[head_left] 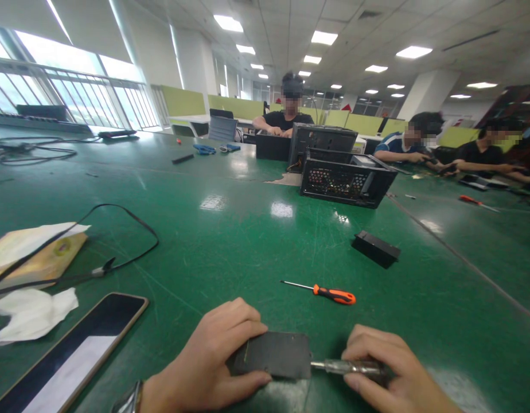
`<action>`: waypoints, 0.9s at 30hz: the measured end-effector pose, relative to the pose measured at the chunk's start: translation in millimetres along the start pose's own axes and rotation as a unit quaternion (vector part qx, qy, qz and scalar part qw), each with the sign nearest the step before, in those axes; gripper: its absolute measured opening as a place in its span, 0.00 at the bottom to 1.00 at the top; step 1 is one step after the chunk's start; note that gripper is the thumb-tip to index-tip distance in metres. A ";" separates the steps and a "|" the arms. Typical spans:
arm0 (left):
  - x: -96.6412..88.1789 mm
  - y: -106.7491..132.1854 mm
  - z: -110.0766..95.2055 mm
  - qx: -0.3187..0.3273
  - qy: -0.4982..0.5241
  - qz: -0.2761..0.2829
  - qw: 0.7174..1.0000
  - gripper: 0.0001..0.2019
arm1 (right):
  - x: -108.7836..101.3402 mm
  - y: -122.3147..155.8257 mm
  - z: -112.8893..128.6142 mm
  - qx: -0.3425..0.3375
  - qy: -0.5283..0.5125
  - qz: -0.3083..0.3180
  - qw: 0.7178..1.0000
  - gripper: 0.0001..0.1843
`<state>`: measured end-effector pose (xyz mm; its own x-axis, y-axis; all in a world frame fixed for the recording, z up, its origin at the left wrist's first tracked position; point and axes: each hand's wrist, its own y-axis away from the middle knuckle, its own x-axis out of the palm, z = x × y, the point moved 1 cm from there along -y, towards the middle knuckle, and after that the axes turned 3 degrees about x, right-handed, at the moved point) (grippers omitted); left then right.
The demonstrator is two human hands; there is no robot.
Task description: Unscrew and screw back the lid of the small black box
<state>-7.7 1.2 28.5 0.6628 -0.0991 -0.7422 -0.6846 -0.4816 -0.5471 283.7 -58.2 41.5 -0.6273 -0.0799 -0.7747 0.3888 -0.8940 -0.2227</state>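
Note:
My left hand (222, 353) is closed on a flat black rectangular box (286, 353), thumb along the near edge and fingers along the far edge. A screwdriver (334, 365) with a silver shaft and a dark, partly see-through handle is gripped in my right hand (385, 367). Its tip meets the right end of the black box; whether it sits in a screw is too small to tell. Beyond my hands lies a second screwdriver (334, 294), orange and black, pointing left. Farther right rests another black box-shaped part (375, 249).
A phone (71, 355), crumpled tissue (36, 312), a yellow packet (45, 252) and a black cable (155, 241) lie at left on the green table (222, 241). Open computer cases (346, 180) stand ahead. Several people work across the table; a red screwdriver (471, 200) lies far right.

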 end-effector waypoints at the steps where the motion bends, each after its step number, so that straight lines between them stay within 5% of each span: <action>1: 0.7 0.5 0.2 -0.006 0.003 0.005 1.000 0.15 | 2.8 -0.9 2.0 -0.014 -0.004 -0.017 1.000 0.04; 6: 3.4 1.6 0.5 -0.037 0.016 0.026 0.999 0.15 | 12.4 1.4 3.5 -0.041 0.010 -0.062 0.997 0.06; 14: 3.6 -0.1 0.1 -0.044 0.016 0.017 0.999 0.16 | 31.5 7.8 -10.6 0.168 -0.064 -0.027 0.983 0.20; 19: 2.5 -1.4 -0.6 -0.045 0.024 0.013 0.999 0.16 | 28.4 6.9 -11.7 0.162 -0.137 -0.022 0.977 0.17; 27: 2.7 -0.3 1.6 -0.051 0.041 0.035 0.997 0.19 | 13.5 9.6 -12.2 0.122 -0.012 -0.041 0.992 0.12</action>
<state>-6.2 2.5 26.1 0.6401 -0.2042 -0.7406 -0.6982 -0.5569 -0.4499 287.2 -62.6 21.7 -0.6674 -0.0109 -0.7446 0.1630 -0.9778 -0.1318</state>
